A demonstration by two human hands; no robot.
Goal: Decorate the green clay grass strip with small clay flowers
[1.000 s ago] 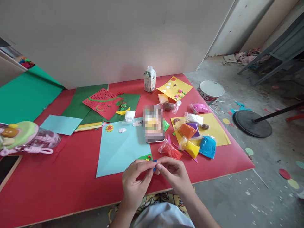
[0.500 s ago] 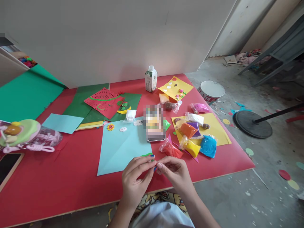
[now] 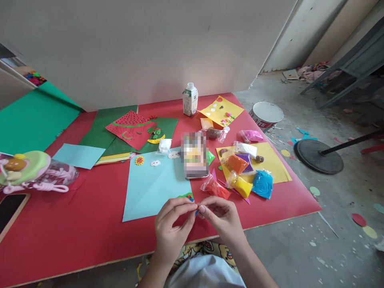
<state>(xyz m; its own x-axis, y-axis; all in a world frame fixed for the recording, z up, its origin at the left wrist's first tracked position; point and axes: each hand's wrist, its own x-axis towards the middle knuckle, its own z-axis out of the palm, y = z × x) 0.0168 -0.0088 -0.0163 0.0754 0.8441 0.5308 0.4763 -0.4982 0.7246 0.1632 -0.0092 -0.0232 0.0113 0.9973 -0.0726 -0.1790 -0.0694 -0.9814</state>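
My left hand (image 3: 174, 224) and my right hand (image 3: 223, 220) meet at the fingertips over the table's front edge. Both are pinched together on something too small to make out; a speck of red shows between them. Just beyond lies a light blue sheet (image 3: 156, 184) bearing a sun (image 3: 139, 160), small clouds (image 3: 155, 163) and, at its lower right corner, a green and red shape (image 3: 188, 196) partly covered by my left fingers. A phone (image 3: 195, 156) with a blurred screen rests over the sheet's right edge. Right of it is a red clay bag (image 3: 216, 189).
Yellow (image 3: 242, 186), blue (image 3: 263, 184) and orange (image 3: 237, 163) clay bags lie to the right. A carton bottle (image 3: 190, 100) stands at the back. At the left are a decorated bottle (image 3: 63, 172) and another phone (image 3: 12, 212). A bucket (image 3: 267, 114) stands beyond the table.
My left fingers have shifted slightly, uncovering red on the green shape at the sheet's corner. My hands remain together at the fingertips.
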